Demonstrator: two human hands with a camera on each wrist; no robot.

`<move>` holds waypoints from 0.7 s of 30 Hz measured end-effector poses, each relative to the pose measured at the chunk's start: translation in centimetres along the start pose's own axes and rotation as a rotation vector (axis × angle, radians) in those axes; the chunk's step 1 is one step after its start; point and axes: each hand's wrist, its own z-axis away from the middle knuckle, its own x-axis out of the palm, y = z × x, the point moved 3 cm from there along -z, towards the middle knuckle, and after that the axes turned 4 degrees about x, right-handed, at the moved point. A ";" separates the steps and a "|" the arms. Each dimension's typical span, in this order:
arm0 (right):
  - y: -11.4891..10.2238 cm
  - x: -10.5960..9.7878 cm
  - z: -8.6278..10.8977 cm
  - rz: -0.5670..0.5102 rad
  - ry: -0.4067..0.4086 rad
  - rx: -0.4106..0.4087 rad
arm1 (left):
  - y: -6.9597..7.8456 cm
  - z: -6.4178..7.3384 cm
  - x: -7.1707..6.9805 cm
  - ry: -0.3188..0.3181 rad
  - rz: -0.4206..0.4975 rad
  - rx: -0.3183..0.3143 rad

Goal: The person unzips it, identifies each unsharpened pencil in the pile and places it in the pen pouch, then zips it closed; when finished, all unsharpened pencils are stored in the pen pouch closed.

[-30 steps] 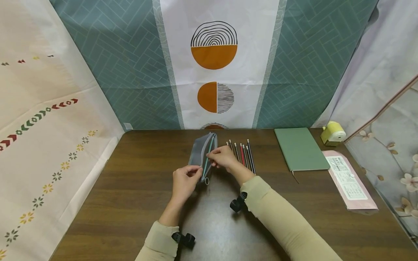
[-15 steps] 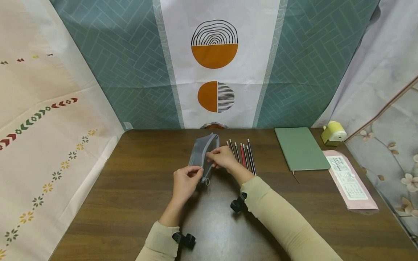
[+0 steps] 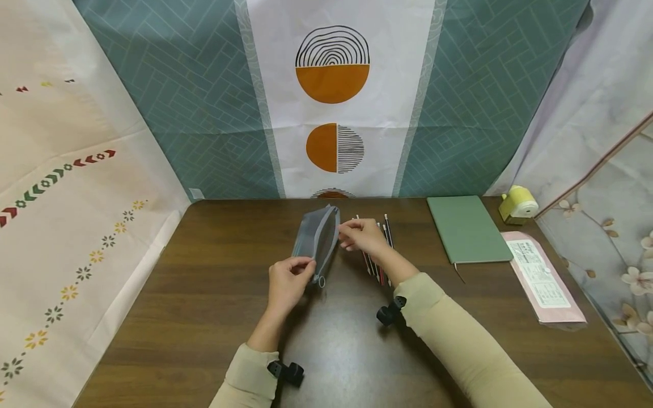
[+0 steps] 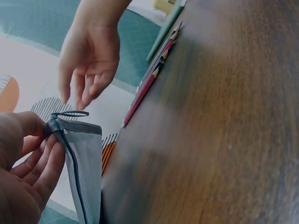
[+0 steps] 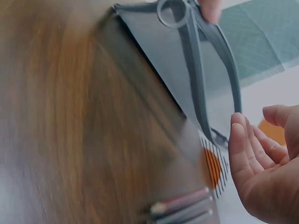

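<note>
A grey zip pencil pouch (image 3: 306,233) stands upright on the table with its zipped mouth spread apart. My left hand (image 3: 288,288) pinches its near top corner between thumb and fingers, beside the ring-shaped zip pull (image 5: 174,13). At the pouch's right side is my right hand (image 3: 364,237), its fingers loosely extended and the thumb held away from them in the right wrist view. Those fingertips (image 5: 237,122) sit right at the pouch's rim, with nothing between them. Several pencils (image 4: 145,88), some dark and one red, lie side by side on the table, partly hidden under the right forearm.
Right of the pencils lies a green notebook (image 3: 469,229) with a ribbon marker. A yellow pencil sharpener (image 3: 517,205) stands at the back right corner, and a pink packet (image 3: 546,280) with a white label lies in front of it. Cloths hang behind and beside the table (image 3: 168,340).
My right hand has come out of the pouch's mouth and moved right and slightly back. The pouch's mouth stands wider. My left hand keeps its pinch in the same spot.
</note>
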 end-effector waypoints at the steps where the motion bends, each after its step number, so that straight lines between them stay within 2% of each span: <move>1: 0.0 -0.4 0.1 -0.007 0.007 0.001 | 0.0 0.0 0.0 0.002 0.000 0.002; 8: 0.2 -3.0 0.5 -0.005 0.047 -0.008 | 0.0 0.1 0.1 -0.001 0.006 0.010; 15: 0.6 -4.2 0.9 0.029 0.077 -0.025 | -0.1 0.1 0.0 -0.005 0.000 -0.001; 21: 1.4 -5.2 1.1 0.105 0.098 -0.065 | -0.2 0.2 0.0 -0.009 -0.013 0.002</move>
